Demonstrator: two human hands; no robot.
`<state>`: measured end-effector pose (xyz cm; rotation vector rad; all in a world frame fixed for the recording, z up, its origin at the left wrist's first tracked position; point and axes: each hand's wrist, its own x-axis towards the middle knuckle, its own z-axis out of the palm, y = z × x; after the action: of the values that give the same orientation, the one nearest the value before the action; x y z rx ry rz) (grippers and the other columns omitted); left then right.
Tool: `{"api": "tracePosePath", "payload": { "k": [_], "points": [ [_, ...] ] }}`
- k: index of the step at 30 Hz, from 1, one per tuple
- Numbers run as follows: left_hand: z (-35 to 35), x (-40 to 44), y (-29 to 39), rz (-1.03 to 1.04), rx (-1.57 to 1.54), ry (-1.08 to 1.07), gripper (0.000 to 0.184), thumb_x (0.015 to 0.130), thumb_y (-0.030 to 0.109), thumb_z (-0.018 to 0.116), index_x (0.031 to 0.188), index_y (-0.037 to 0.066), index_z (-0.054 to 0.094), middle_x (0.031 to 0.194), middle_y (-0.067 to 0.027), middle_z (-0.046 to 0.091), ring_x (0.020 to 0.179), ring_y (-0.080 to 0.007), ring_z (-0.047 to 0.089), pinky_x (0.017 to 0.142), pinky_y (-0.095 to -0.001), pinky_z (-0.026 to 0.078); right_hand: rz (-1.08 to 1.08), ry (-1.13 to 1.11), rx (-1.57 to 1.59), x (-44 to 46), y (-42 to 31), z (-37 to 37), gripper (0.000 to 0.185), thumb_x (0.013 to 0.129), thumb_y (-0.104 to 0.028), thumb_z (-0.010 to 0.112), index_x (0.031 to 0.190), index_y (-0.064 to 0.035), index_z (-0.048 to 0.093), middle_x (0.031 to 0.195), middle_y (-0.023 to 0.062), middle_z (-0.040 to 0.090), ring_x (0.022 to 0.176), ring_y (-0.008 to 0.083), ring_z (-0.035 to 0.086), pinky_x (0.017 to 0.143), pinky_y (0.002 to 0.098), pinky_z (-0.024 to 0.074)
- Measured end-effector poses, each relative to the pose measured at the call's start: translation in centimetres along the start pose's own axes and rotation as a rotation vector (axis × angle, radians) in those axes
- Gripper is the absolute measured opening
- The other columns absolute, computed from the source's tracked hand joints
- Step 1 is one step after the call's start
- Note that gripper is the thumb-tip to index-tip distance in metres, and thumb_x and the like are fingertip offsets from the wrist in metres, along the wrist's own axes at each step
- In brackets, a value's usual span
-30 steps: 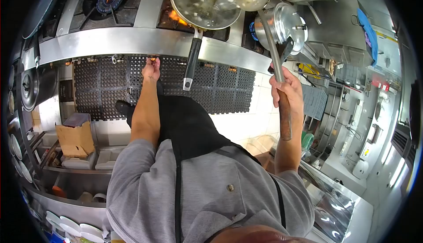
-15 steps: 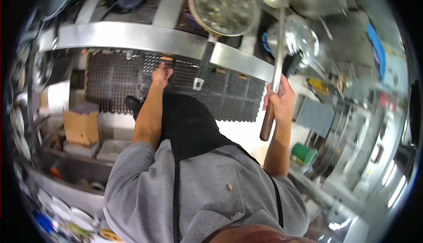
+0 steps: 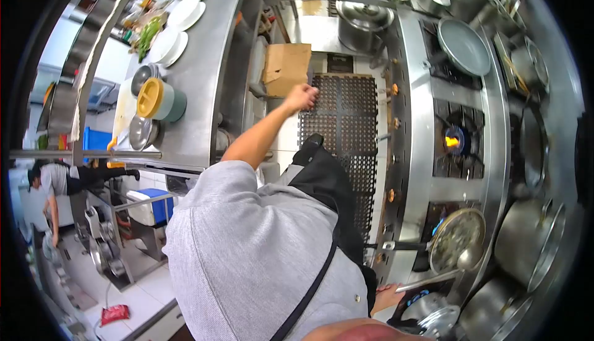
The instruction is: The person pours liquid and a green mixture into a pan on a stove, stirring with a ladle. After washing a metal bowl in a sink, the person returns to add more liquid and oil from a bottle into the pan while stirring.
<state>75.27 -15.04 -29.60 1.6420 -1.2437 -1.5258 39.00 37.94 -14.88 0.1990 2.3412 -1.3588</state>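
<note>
My right hand (image 3: 388,297) is at the lower edge of the stove, partly hidden by my body, closed on the handle of a metal ladle (image 3: 433,279). The ladle's bowl rests in a frying pan (image 3: 440,233) holding pale, chunky food in liquid. The pan sits on a burner with a blue flame, its handle pointing toward the aisle. Over the black floor mat (image 3: 348,124), near a cardboard box (image 3: 286,69), my left hand (image 3: 301,98) hangs with loosely curled fingers and nothing visible in it.
A lit burner (image 3: 455,140) stands bare. Beyond it is another frying pan (image 3: 464,47). Large pots (image 3: 532,242) line the stove's back. A lidded pot (image 3: 362,25) stands at the aisle's end. The left counter (image 3: 201,75) carries plates and a yellow-lidded container (image 3: 154,98). Another person (image 3: 59,183) bends at far left.
My view has turned left, bringing the counter and the stove's length into sight. The ladle has gone from being raised over the stove to having its bowl in the pan.
</note>
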Motion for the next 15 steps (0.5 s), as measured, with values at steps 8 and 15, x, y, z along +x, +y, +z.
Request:
{"api": "tracePosePath", "payload": {
  "k": [8,15],
  "points": [
    [-24.9,-8.5,8.5,0.282,0.563,1.025,0.033,0.092,0.034,0.064,0.102,0.004,0.07,0.087,-0.0149,0.072,0.078,-0.0248,0.069,0.072,-0.036,0.053,0.189,-0.023,0.327,1.3,-3.7,4.2,0.016,0.088,-0.006,0.05,0.104,-0.0046,0.049,0.058,0.0034,0.045,0.041,0.0149,0.041,0.034,0.0293,0.0339],
    [-40.2,-23.6,0.5,-0.053,0.772,1.109,0.031,0.09,0.025,0.059,0.105,0.0,0.069,0.096,-0.017,0.072,0.09,-0.0265,0.069,0.08,-0.0389,0.054,-0.217,0.175,-0.329,3.9,1.6,4.2,0.033,0.086,-0.016,0.06,0.115,-0.0019,0.051,0.08,0.0157,0.054,0.067,0.0306,0.053,0.056,0.0414,0.0416]
  ]
}}
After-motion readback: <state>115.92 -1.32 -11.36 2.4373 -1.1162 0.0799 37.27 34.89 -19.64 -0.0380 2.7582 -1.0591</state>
